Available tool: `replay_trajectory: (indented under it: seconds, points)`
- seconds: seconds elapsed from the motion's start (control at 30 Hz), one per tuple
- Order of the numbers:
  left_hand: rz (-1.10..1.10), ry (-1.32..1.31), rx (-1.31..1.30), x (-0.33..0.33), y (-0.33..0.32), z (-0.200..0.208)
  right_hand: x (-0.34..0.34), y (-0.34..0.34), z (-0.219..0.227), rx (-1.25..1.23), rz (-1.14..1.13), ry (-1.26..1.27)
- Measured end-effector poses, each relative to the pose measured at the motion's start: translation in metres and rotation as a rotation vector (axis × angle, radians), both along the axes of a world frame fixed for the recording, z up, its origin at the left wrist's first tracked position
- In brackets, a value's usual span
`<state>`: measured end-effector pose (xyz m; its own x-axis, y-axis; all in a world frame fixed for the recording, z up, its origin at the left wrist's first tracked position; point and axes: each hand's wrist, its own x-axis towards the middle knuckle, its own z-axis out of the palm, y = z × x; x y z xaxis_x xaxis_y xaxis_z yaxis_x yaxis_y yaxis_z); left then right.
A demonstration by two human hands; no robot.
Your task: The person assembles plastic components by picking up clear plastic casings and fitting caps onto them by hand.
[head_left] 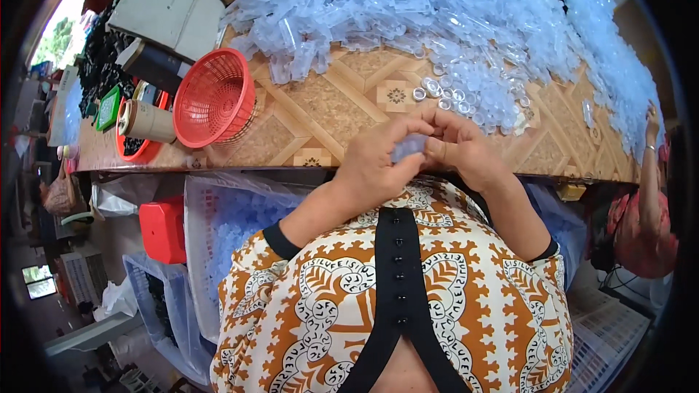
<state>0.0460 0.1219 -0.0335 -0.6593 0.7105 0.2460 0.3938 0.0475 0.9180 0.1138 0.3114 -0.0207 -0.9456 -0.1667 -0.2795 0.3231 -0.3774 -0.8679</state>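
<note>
At the table's near edge, both my hands come together around a small translucent bluish plastic piece (409,147). My left hand (375,160) has its fingers curled round the piece, with the thumb along its lower side. My right hand (462,147) meets it from the other side, thumb and fingers pinched at the piece's right end; what exactly lies between those fingertips is hidden. Just beyond the hands lies a small heap of round clear plastic caps (480,91), with several ring-like clear pieces (439,92) at its left side.
A large pile of translucent plastic parts (408,7) covers the table's far side. A red basket (215,98) tilts at the left, beside a roll of tape (149,121) and black parts. Lined crates (204,247) stand below the edge. Another person's arm (649,153) reaches in at far right.
</note>
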Motion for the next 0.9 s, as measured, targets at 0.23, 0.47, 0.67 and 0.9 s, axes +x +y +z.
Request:
replay_trajectory:
  seconds: [0.23,0.47,0.67,0.9]
  points:
    - [-0.139,0.202,-0.807,-0.023,-0.146,0.052,-0.011,0.014,-0.008,0.414,0.084,0.093]
    - [0.179,0.222,-0.740,-0.012,-0.128,0.065,-0.060,-0.001,0.014,0.962,-0.028,0.378]
    - [0.648,0.626,-0.566,-0.111,-0.047,0.000,-0.123,-0.036,0.001,1.397,-0.041,0.672]
    - [0.501,0.680,-0.433,-0.123,-0.037,-0.038,-0.161,-0.055,-0.018,1.519,0.099,0.599]
